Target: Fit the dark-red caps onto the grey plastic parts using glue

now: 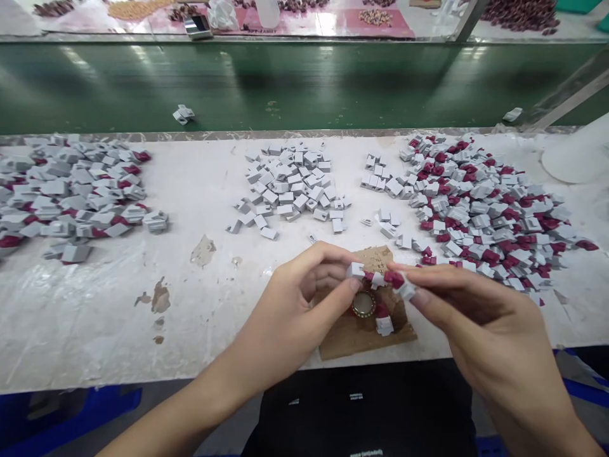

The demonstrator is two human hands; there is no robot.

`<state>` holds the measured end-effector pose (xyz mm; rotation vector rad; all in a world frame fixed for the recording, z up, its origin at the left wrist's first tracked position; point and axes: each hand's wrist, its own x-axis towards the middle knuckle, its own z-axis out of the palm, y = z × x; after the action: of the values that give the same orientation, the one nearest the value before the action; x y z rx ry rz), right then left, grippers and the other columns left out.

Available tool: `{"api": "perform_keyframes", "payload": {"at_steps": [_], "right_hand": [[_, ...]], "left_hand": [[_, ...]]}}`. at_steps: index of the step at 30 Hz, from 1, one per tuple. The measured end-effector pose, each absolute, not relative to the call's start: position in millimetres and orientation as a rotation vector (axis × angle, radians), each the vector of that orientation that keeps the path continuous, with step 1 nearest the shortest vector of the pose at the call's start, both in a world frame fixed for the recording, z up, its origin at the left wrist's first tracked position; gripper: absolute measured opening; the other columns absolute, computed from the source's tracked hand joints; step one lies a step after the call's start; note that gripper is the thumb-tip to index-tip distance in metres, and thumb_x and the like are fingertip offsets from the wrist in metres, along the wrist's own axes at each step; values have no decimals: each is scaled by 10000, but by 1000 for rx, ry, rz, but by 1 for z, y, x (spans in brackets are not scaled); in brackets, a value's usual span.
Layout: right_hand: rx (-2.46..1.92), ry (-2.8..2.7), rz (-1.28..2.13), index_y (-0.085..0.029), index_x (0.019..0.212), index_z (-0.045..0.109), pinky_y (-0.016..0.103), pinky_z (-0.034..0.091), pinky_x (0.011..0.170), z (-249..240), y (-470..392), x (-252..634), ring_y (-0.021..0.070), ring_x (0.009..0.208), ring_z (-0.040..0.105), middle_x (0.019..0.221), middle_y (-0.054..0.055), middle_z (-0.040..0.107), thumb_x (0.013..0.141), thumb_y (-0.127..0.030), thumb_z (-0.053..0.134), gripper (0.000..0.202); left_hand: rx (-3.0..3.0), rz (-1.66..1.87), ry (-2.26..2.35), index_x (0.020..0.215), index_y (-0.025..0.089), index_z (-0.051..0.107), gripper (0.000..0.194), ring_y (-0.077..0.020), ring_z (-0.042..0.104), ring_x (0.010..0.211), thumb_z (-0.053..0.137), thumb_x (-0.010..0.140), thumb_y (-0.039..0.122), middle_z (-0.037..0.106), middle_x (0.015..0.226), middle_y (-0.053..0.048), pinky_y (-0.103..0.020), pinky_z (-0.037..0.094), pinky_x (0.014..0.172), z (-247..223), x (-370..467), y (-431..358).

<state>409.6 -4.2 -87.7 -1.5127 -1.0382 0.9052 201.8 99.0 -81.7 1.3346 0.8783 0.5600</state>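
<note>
Between thumb and fingers of my left hand [304,304] is a small light grey block [354,271]. My right hand [480,317] pinches a grey and dark red piece [398,282], its fingertips close to the left ones. Small red and grey parts show between the two pieces; whether they are joined is unclear. Below the hands a brown cardboard sheet [347,336] lies on the table, with a round metal cap [363,304] and another grey and red piece [384,325] on it.
Grey blocks [285,190] are heaped mid-table [200,304]. Piles of grey and red pieces lie at the left [61,190] and right [490,216]. Beyond runs a green belt [285,82] carrying a few pieces. A white round object [578,152] stands at the right.
</note>
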Motion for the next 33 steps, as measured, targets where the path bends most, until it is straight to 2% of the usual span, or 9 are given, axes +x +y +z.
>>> {"api": "perform_keyframes", "payload": {"at_steps": [6,10,15,19,22,26,30,33], "right_hand": [[-1295,-739,1082,-352,1064,903,430,753,953,-97,8,409,276,1060,885,1119,18,911,983,-345,886,82],[-1276,-738,1108,-358,1057,907,386,756,910,-98,8,409,255,1018,887,1099,13,911,975,-330,892,88],[-1298,-764,1102,-355,1050,909,390,760,881,-99,8,410,257,982,887,1062,16,909,985,-320,881,79],[-1391,-877,1064,-334,1027,919,307,742,705,-93,11,413,232,861,870,1011,32,896,948,-276,912,99],[-1393,-940,1090,-304,955,913,306,720,626,-82,19,418,237,807,850,935,42,878,934,-289,915,26],[-1316,-982,1114,-297,947,905,306,723,711,-66,33,422,222,848,849,924,33,874,936,-298,915,14],[-1351,-1166,1145,-287,1060,909,348,725,804,-54,58,437,244,967,853,1090,63,885,977,-347,863,112],[-1680,-1339,808,-274,1176,896,403,704,877,-47,103,476,261,985,839,1137,79,881,957,-343,853,233]], "left_hand": [[1099,566,722,1159,221,720,79,-205,823,914,720,1080,212,839,998,-46,-316,694,849,-76,216,99],[1040,557,690,1141,211,721,63,-189,815,919,721,1080,197,835,975,-43,-282,692,823,-77,221,99],[1066,558,698,1136,213,729,60,-196,821,881,729,1076,210,833,951,-36,-290,694,785,-80,223,99],[1221,571,730,1137,243,779,84,-206,839,982,746,1065,213,849,1058,-31,-299,703,886,-82,222,98],[1291,548,729,1110,257,789,82,-230,846,1008,741,1054,220,851,1088,-37,-330,715,899,-79,222,104],[1426,536,728,1074,268,769,53,-240,849,926,737,1034,254,848,1039,-33,-350,721,834,-65,224,119],[1777,500,745,1024,276,753,68,-242,816,900,688,1025,297,835,980,-20,-368,682,794,-50,233,151],[2009,460,833,1031,272,791,147,-279,774,944,695,999,379,838,1051,-55,-406,637,774,-42,246,200]]}}
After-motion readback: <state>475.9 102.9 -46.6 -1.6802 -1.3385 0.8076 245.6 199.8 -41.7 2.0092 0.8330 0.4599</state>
